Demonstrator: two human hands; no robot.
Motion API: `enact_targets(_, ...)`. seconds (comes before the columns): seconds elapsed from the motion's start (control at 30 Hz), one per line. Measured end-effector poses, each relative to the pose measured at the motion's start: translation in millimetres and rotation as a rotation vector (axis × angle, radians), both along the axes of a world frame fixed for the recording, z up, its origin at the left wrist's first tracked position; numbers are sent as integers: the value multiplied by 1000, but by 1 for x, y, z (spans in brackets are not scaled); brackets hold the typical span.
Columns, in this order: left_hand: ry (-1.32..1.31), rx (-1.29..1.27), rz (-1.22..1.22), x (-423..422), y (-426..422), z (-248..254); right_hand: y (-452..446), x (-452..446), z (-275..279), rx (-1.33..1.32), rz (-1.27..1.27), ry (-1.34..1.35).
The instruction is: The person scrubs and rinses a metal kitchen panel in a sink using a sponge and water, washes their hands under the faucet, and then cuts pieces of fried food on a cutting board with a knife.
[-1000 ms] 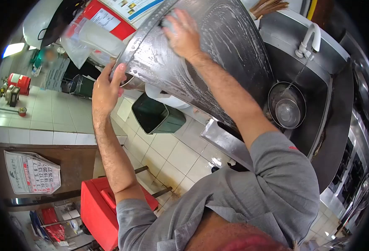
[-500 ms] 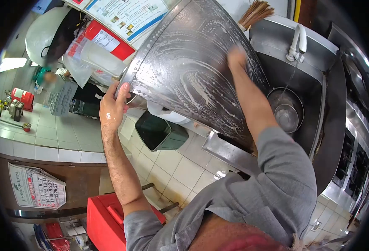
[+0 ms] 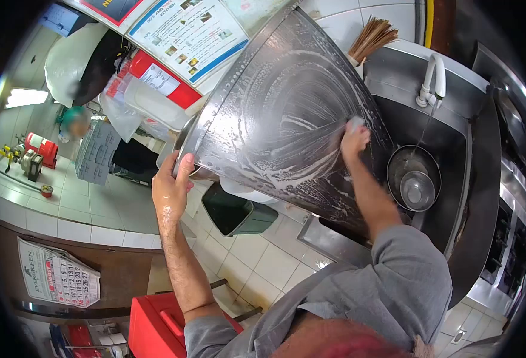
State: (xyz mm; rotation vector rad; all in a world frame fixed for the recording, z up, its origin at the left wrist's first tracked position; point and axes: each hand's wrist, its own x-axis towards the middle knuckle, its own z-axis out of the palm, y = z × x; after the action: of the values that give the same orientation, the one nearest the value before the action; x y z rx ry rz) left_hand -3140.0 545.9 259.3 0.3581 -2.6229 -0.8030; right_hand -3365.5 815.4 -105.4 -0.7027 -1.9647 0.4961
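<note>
A large metal sheet (image 3: 275, 119), streaked with soapy foam, stands tilted against the sink. My left hand (image 3: 172, 182) is closed on its left corner, thumb on the front face. Near the sheet's right edge, my right hand (image 3: 355, 142) presses a small pale scrubber (image 3: 355, 123) against the foamy surface. Water runs from a white faucet (image 3: 435, 80) into a round metal pan (image 3: 392, 170) in the sink, with a smaller bowl (image 3: 418, 190) inside it.
A bundle of thin sticks (image 3: 372, 39) stands behind the sheet. Below it is a dark green bin (image 3: 263, 219). A red box (image 3: 155, 328) is at the lower left, a stove (image 3: 501, 238) at the right. Another person in a patterned top (image 3: 97, 153) stands at the left.
My right hand has swept from the sheet's upper left across to its right side, leaving curved foam streaks. My left hand still holds the corner. The view has shifted.
</note>
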Motion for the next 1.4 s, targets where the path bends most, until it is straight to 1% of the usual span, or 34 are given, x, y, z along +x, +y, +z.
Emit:
enact_targets(0.03,1,1,4,0,-2,-1,30,-39,0,-212,493,-24)
enact_targets(0.07,13,16,-2,0,-2,-1,26,-76,36,-226,547,104)
enact_targets(0.13,25,30,-7,-2,0,-2,2,-104,167,120,441,168)
enact_targets(0.17,15,58,11,-1,3,0,-23,-149,196,-108,482,399)
enact_targets(0.2,2,84,31,-2,4,1,-31,-151,243,-201,653,343)
enact_targets(0.27,7,60,37,-3,0,0,-49,-180,291,-411,524,339)
enact_targets(0.3,23,51,22,-4,0,-2,-53,-231,258,-12,349,402)
enact_targets(0.37,7,31,50,-2,2,-1,-41,-190,284,-344,676,374)
enact_targets(0.4,10,17,46,-2,2,-1,-49,-177,283,-429,690,401)
enact_targets(0.47,4,-4,36,-3,0,0,-83,-97,285,-402,786,214)
enact_targets(0.5,16,2,31,-1,-1,0,-110,-51,274,-435,814,402)
enact_targets(0.53,10,-18,12,0,-1,1,-123,14,277,-577,1061,393)
enact_targets(0.57,2,-43,-10,1,0,2,-140,70,279,-938,1264,352)
enact_targets(0.6,-20,-54,-12,3,1,4,-166,93,242,-294,1254,548)
enact_targets(0.63,-11,-55,-28,4,2,5,-173,130,241,-189,1335,496)
enact_targets(0.7,-19,-47,-48,8,3,7,-173,154,251,-199,1341,492)
enact_targets(0.77,-5,-30,-75,8,-2,5,-164,126,252,-176,1294,548)
enact_targets(0.8,-9,-65,-78,8,-4,4,-157,95,247,-112,1247,525)
enact_targets(0.87,-54,-107,-96,9,-3,6,-133,31,258,-98,1003,506)
enact_targets(0.9,-54,-106,-84,8,-4,7,-116,-17,259,-10,811,506)
enact_targets(0.93,-67,-132,-109,7,-6,7,-99,-68,262,-99,743,433)
enact_targets(0.97,-82,-159,-133,6,-6,7,-75,-103,279,-226,760,269)
enact_targets(1.0,-97,-146,-140,3,-5,9,-57,-141,283,-179,696,353)
enact_targets(1.03,-123,-130,-143,2,-3,12,-35,-170,288,-209,736,183)
enact_targets(1.1,-139,-91,-147,-1,-2,15,-24,-213,274,-89,697,291)
enact_targets(1.13,-146,-93,-156,-2,-3,13,-25,-218,263,-118,763,323)
enact_targets(1.17,-147,-100,-167,-4,-6,12,-31,-197,265,-152,824,364)
enact_targets(1.2,-148,-95,-151,-5,-8,13,-42,-167,260,-167,895,339)
enact_targets(1.23,-150,-79,-158,-5,-8,13,-54,-113,270,-183,965,312)
enact_targets(1.27,-159,-63,-172,-4,-7,12,-77,-55,272,-318,1062,355)
enact_targets(1.3,-169,-58,-176,-4,-7,12,-93,0,270,-214,1206,344)
enact_targets(1.33,-146,-40,-180,-3,-7,12,-115,39,258,-31,1304,544)
enact_targets(1.37,-132,-19,-185,-3,-6,11,-142,68,241,-42,1452,619)
enact_targets(1.4,-147,-31,-148,-2,-1,14,-153,98,247,-49,1555,531)
